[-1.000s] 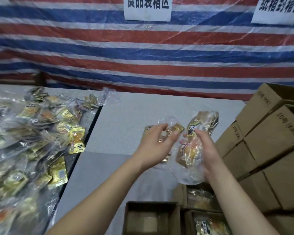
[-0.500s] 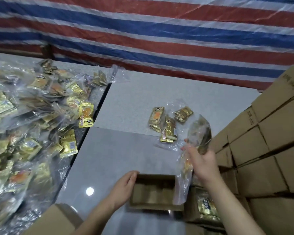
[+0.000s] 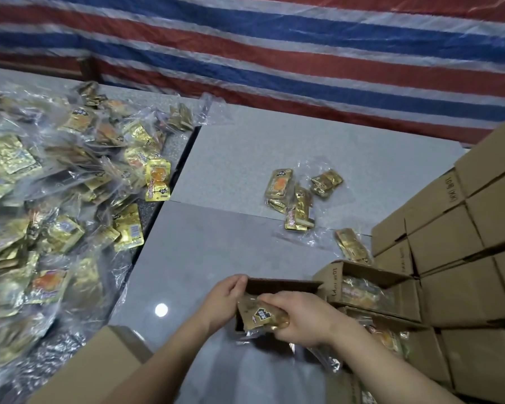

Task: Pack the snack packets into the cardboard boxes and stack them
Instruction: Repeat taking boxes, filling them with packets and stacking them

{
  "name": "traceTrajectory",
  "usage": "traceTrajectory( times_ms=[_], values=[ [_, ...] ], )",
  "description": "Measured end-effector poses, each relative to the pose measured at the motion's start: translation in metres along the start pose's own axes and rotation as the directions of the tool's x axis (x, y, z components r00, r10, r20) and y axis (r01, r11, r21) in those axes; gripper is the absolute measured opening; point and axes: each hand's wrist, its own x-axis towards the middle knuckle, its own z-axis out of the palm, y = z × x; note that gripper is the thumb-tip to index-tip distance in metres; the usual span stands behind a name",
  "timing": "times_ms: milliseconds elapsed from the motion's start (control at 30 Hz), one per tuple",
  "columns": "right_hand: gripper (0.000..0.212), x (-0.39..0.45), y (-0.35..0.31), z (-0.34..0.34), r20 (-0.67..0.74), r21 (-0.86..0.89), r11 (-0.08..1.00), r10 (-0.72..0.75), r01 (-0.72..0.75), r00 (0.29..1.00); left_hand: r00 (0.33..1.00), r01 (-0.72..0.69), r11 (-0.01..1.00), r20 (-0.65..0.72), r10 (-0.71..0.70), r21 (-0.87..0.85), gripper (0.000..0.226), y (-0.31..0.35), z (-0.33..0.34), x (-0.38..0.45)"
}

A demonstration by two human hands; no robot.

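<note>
Tabletop [image 3: 216, 258]: packet [image 3: 260, 314] in right hand [image 3: 301, 319] grip (over box [image 3: 280, 285]).

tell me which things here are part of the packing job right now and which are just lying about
In use: left hand steadying the open box; right hand pushing the snack bag in.

Lying about: loose packets, big pile, closed boxes, striped tarp.

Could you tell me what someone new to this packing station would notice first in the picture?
The heap of gold snack packets covering the table's left side. Near the bottom centre, the right hand pushes a bag of packets into a small open box steadied by the left hand. Closed cardboard boxes are stacked at right.
</note>
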Motion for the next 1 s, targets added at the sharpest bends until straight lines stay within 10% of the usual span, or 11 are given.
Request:
traceTrajectory(
  times_ms=[300,667,867,1000],
  values=[
    [0.04,0.032,0.013,-0.004,0.201,0.249,0.959,0.088,-0.138,0.976,0.991,0.095,0.994,0.101,-0.088,-0.061,0.036,-0.003,-0.018,0.011],
    [0.072,0.064,0.04,0.056,0.308,-0.425,0.898,0.263,-0.115,0.914,0.997,-0.02,0.995,0.07,0.013,0.096,0.034,-0.009,0.001,0.005],
    [0.079,0.052,0.037,0.04,0.348,0.117,0.93,0.291,-0.35,0.891,0.998,-0.041,0.993,0.051,0.036,0.107,0.032,-0.013,0.008,0.006],
    [0.041,0.036,0.036,0.015,0.3,-0.018,0.942,0.324,-0.334,0.897,0.998,-0.055,0.988,0.048,0.049,0.146,0.032,-0.017,0.007,0.006]
  ],
)
